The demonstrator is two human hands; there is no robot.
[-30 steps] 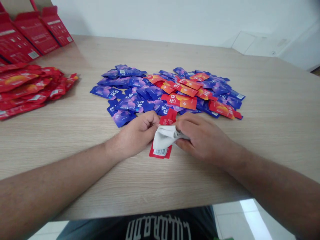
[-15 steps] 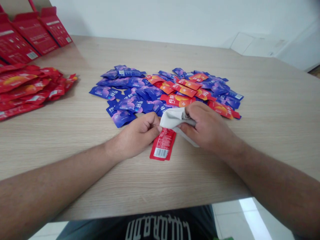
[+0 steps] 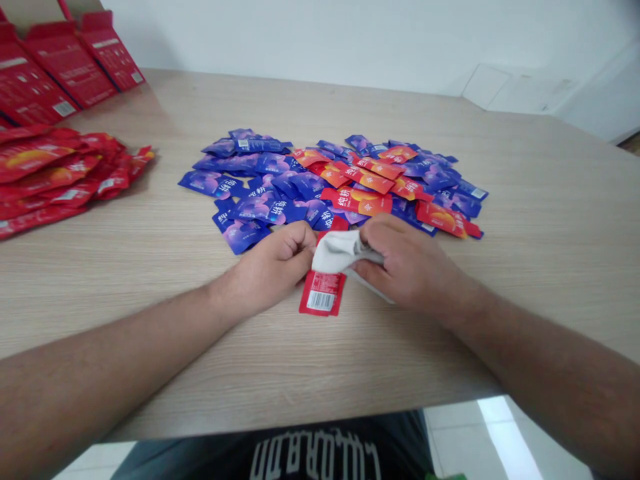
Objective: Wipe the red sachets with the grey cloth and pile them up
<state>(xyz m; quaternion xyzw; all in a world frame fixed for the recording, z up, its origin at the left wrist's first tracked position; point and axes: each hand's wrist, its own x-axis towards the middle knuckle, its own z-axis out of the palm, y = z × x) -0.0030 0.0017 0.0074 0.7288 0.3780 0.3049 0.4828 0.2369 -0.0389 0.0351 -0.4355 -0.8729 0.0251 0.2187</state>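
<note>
My right hand (image 3: pixel 407 263) is closed around a bunched greyish-white cloth (image 3: pixel 332 252), which lies across the middle of a red sachet (image 3: pixel 323 297). The sachet is barcode side up on the wooden table, and a second red edge shows along its right side. My left hand (image 3: pixel 280 267) is closed, thumb against curled fingers, at the sachet's left edge; its fingertips are partly hidden by the cloth. Just beyond my hands lies a pile of blue-purple sachets (image 3: pixel 267 207), with several orange-red sachets (image 3: pixel 370 180) on its right part.
At the left, a heap of larger red pouches (image 3: pixel 50 177) lies on the table (image 3: pixel 250 373). Behind it stand red cardboard boxes (image 3: pixel 70 67) with raised flaps. A white wall (image 3: pixel 320 40) borders the table's far edge.
The cloth in my right hand has slid down the red sachet toward me, uncovering its far end and covering more of its printed middle. My left hand stays almost in place.
</note>
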